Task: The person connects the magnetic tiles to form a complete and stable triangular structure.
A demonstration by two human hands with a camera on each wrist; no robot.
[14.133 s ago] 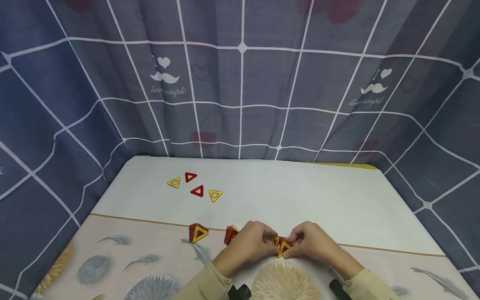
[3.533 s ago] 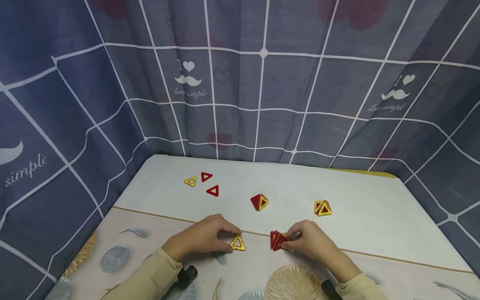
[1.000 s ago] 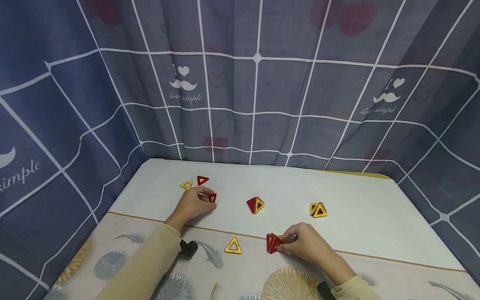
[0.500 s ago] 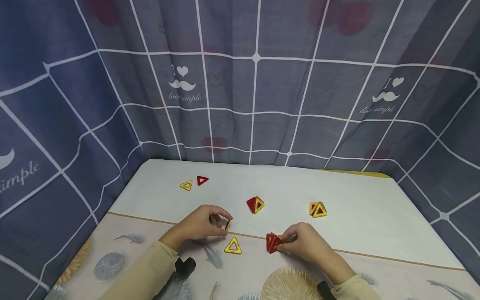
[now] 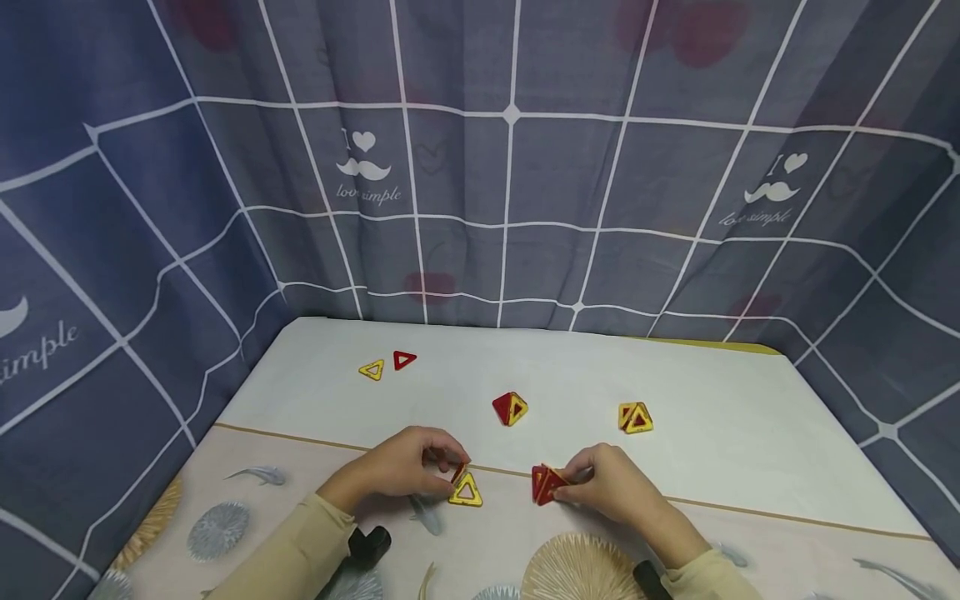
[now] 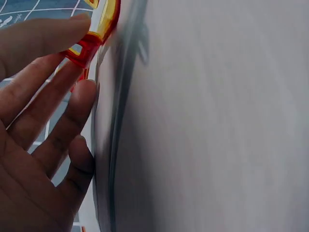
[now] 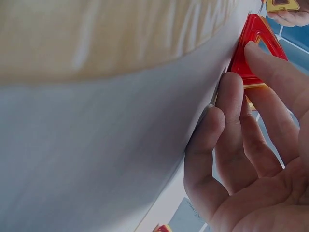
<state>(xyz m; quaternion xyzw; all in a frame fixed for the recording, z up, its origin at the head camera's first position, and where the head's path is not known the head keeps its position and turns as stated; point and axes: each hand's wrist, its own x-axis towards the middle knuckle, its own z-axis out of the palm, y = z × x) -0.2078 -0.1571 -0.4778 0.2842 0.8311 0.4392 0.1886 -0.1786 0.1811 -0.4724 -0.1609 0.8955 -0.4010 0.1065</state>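
Observation:
My left hand (image 5: pixel 405 462) pinches a red triangular magnetic tile (image 6: pixel 87 50) between thumb and fingers. In the head view, that tile is tilted against the upper left side of a yellow triangular magnetic tile (image 5: pixel 467 502) near the front of the table. To the right, my right hand (image 5: pixel 611 485) grips a small cluster of red triangular magnetic tiles (image 5: pixel 548 486) by its right side. The right wrist view shows the thumb on a red tile (image 7: pixel 245 63) with an orange-yellow edge below it; the fingers hide part of the cluster.
Further back stand a red-and-yellow tile pyramid (image 5: pixel 504 409) and another, mostly yellow, pyramid (image 5: pixel 636 428) to its right. A loose yellow tile (image 5: pixel 378 372) and a loose red tile (image 5: pixel 398 361) lie at the back left. A dark checked curtain (image 5: pixel 450 183) encloses the table.
My left hand left the yellow tile, took a red tile from the back left and brought it forward to the yellow one. My right hand has kept its grip on the cluster.

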